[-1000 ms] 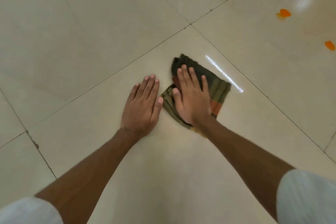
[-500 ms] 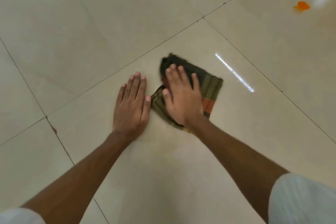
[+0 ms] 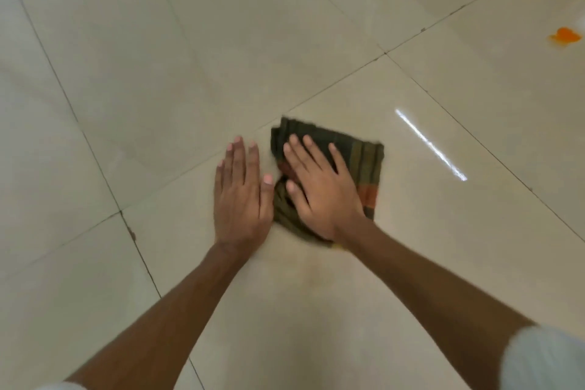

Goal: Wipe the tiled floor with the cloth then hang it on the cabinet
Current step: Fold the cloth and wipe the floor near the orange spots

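On the glossy tiled floor [image 3: 126,73], flat-fingered right hand [image 3: 319,187] presses cloth [image 3: 364,161], left hand [image 3: 242,199] flat.

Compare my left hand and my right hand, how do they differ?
The left hand rests flat on the bare tiled floor; the right hand presses on the cloth. The left hand's fingers lie close together; the right hand's are spread. Both are palm down with straight fingers, side by side.

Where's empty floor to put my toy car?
Bare tiles lie left of the left hand, beyond the cloth, and right of it up to the orange spot. It's crowded in the middle, where the right hand presses the cloth beside the left.
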